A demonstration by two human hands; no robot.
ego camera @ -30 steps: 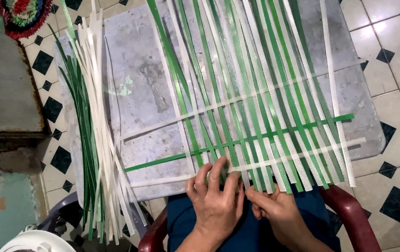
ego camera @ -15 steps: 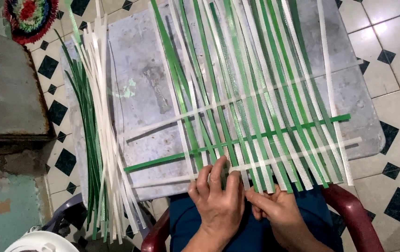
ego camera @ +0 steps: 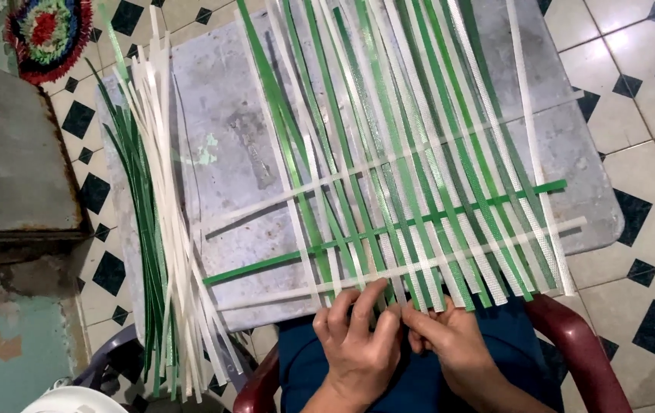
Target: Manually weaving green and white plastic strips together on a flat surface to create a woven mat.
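Head view looks straight down on a half-made weave of flat plastic strips (ego camera: 419,191), green and white, lying on a worn grey tabletop (ego camera: 220,153). Both hands work its near edge: the left hand (ego camera: 358,344) has its fingers spread and pressed on the lower ends of the upright strips, pinning them flat, while the right hand (ego camera: 450,340) pinches a strip end just beside it, fingers curled tight. Three crosswise strips already run through the uprights: a white one higher up, a green cross strip (ego camera: 389,229), and a white cross strip (ego camera: 419,264) nearest the hands. By my reading, the step in hand is setting and tightening the lowest row; the next move would call for lifting alternate uprights evenly so that another strip slides through without buckling. The strips look thin, springy, faintly ribbed and glossy. A loose bundle of spare strips (ego camera: 163,229) lies along the tabletop's left side, overhanging its near edge.
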